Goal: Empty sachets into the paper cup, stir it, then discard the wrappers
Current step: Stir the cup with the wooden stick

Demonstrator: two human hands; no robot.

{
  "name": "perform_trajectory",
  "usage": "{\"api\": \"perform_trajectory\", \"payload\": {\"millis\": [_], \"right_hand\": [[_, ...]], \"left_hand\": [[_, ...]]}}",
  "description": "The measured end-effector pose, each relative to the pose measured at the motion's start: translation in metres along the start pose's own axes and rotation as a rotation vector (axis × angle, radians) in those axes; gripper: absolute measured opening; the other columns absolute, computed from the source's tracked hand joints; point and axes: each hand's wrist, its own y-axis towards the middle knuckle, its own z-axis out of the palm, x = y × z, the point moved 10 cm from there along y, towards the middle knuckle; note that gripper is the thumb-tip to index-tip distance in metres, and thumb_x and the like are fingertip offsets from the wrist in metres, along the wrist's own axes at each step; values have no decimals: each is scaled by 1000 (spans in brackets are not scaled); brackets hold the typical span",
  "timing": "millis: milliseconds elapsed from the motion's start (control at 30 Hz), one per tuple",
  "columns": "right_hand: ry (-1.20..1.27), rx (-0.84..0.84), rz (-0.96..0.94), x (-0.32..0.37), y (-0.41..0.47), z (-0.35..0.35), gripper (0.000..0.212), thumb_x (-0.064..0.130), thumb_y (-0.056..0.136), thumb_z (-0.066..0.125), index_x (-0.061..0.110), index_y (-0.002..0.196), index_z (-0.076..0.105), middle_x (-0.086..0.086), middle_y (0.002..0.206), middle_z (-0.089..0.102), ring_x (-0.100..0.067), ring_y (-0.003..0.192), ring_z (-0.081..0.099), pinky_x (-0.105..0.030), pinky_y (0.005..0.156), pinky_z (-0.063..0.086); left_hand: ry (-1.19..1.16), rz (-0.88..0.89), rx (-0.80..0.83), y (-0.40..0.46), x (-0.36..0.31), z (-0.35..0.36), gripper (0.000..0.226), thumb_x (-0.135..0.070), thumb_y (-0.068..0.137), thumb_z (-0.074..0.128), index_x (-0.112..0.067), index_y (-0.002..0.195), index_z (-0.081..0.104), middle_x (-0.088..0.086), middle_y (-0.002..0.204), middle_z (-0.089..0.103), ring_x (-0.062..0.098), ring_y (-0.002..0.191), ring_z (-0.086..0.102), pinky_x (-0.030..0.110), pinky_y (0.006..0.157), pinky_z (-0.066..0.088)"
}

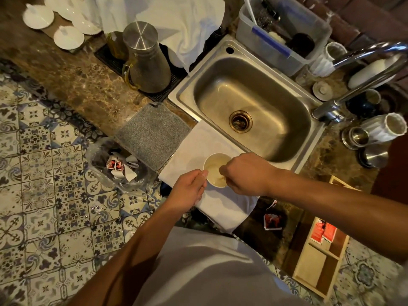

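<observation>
The left hand (189, 189) grips the white paper cup (215, 170) of pale liquid; the right hand (247, 173) is pinched closed above it, its contents indiscernible.

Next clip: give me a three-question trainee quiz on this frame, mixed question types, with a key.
1. True or false: the paper cup stands inside the sink.
2. Which hand is over the cup's mouth? A) left hand B) right hand
3. Fill in: red torn wrappers already lie in the ____ on the floor.

Key:
1. False; it stands on the white towel beside the sink.
2. B; the left hand steadies the cup's side.
3. Plastic-lined bin.
</observation>
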Motion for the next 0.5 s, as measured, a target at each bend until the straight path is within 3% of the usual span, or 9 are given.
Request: {"api": "perform_trajectory", "payload": {"millis": [200, 367, 500], "right_hand": [[55, -192, 58, -1, 5, -2, 13, 23, 91, 57, 18, 82, 65, -5, 67, 67, -33, 55, 60, -31, 49, 40], [47, -222, 213, -22, 6, 0, 16, 27, 93, 53, 17, 93, 65, -4, 77, 71, -32, 62, 64, -33, 52, 49], [-9, -157, 185, -13, 2, -5, 10, 20, 85, 63, 12, 90, 64, -10, 75, 69, -35, 59, 59, -29, 49, 30]], "left_hand": [[-18, -3, -8, 1, 2, -1, 37, -29, 105, 47, -5, 78, 49, 4, 50, 32, 11, 40, 27, 25, 43, 24], [21, 1, -11, 1, 2, -2, 37, -31, 106, 45, -7, 78, 50, 4, 50, 35, 14, 43, 29, 27, 46, 24], [26, 6, -28, 4, 5, -3, 38, -30, 106, 45, -6, 77, 51, 4, 47, 35, 14, 40, 29, 26, 45, 23]]}}
